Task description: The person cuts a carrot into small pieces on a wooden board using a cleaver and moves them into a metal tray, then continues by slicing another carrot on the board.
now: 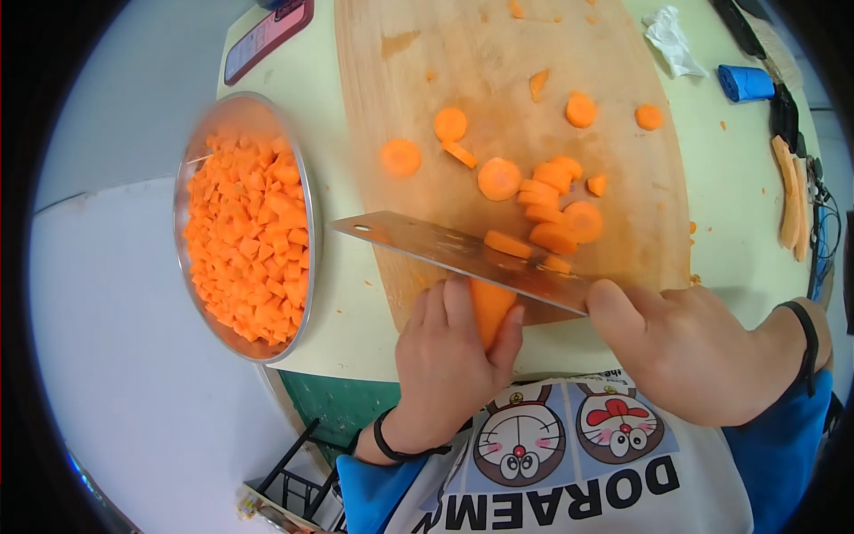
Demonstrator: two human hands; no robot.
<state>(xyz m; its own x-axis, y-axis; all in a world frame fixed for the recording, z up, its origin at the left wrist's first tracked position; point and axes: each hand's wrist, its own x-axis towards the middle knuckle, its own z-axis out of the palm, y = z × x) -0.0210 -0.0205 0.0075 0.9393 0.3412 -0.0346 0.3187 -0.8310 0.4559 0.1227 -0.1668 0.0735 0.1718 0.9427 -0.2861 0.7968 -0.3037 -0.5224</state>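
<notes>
My left hand (454, 356) is closed around a peeled carrot (492, 311) near the front edge of the wooden cutting board (382, 107). In my right hand (689, 347) is the cleaver (445, 249), gripped at its right end; the handle is hidden by the fingers. The blade lies across the far end of the carrot, close to my left fingers. Beyond the blade, several round carrot slices (499, 179) are spread over the board, some overlapping in a loose pile. One slice (508, 244) is right against the blade.
A metal bowl (313, 294) full of diced carrot stands left of the board. A phone (267, 40) lies at the back left. On the right are a crumpled white tissue (672, 40), a blue roll (745, 83) and long orange pieces (790, 196) at the table edge.
</notes>
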